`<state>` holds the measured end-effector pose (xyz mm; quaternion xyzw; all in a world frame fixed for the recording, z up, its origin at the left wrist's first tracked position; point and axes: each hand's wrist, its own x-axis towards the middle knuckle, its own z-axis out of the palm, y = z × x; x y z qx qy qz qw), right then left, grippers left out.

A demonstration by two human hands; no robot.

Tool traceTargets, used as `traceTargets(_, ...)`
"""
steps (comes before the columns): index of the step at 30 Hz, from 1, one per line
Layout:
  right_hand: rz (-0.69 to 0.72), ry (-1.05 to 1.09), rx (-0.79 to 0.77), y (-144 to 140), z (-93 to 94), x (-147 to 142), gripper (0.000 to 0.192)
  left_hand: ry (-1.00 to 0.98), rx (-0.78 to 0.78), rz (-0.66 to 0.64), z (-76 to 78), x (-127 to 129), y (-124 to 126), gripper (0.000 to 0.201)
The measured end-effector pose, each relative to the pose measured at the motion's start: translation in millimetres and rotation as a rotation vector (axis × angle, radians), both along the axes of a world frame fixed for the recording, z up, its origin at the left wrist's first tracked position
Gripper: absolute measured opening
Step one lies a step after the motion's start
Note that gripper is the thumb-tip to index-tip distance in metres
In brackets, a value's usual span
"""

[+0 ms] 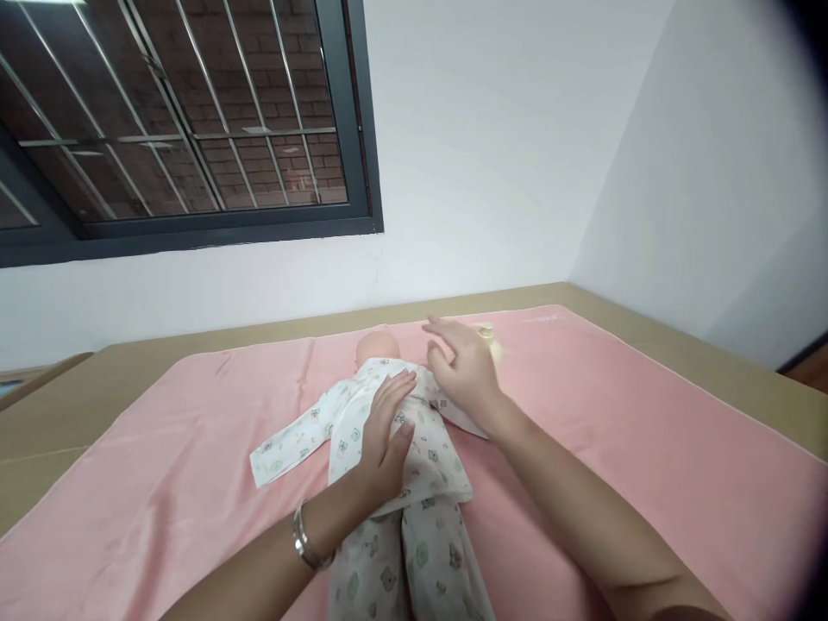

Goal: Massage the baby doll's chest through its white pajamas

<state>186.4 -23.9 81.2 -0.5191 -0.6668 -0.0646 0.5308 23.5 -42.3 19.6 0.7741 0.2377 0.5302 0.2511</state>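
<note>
A baby doll lies on its length in a white long-sleeved top [353, 440] and matching trousers [430, 552] with a small animal print. Only the bare top of the doll's head [378, 345] shows at the far end. Over the chest, my left hand [386, 435] is open with its fingers stretched; it seems to rest on the cloth. Beyond it, my right hand [462, 362] is raised near the doll's shoulder, open, fingers loosely bent and nothing in them. Behind that hand, a pale yellow object [492, 339] like a bottle is partly hidden.
A pink sheet [614, 414] with a few creases covers the tan bed or mat [653, 332]. White walls [485, 155] rise at the back and right. A dark-framed window [368, 172] with metal bars is at the upper left.
</note>
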Motion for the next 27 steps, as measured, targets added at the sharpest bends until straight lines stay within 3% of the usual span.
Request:
traceTargets(2,-0.118,-0.054,-0.148,-9.2,22.9,23.3,0.037,-0.163,-0.227,-0.023,16.0,25.6,11.6,0.037)
traceTargets(4,-0.213,-0.096,-0.310,-14.1,36.5,44.7,0.042,-0.395,-0.600,-0.044,30.0,53.3,33.0,0.038)
traceTargets(6,-0.274,-0.133,-0.478,-13.4,41.0,60.8,0.043,-0.584,-1.100,-0.138,42.1,78.2,57.3,0.049)
traceTargets(7,-0.288,-0.154,-0.549,-11.2,40.5,66.3,0.042,-0.648,-1.271,-0.190,47.6,88.4,68.0,0.052)
traceTargets(9,-0.292,-0.213,-0.644,-4.8,36.5,71.9,0.039,-0.753,-1.424,-0.251,57.8,103.7,83.4,0.055)
traceTargets(14,-0.286,-0.390,-0.694,7.8,24.2,65.5,0.032,-0.823,-1.491,-0.316,75.1,120.9,92.9,0.059)
traceTargets(19,-0.352,-0.479,-0.674,8.8,21.9,57.1,0.028,-0.737,-1.541,-0.401,72.9,121.7,96.5,0.063)
traceTargets(23,-0.453,-0.503,-0.739,11.8,25.1,52.9,0.026,-0.626,-1.562,-0.402,63.3,105.6,90.1,0.062)
traceTargets(27,-0.532,-0.508,-0.759,15.9,28.4,47.4,0.028,-0.572,-1.606,-0.460,56.1,70.6,66.3,0.061)
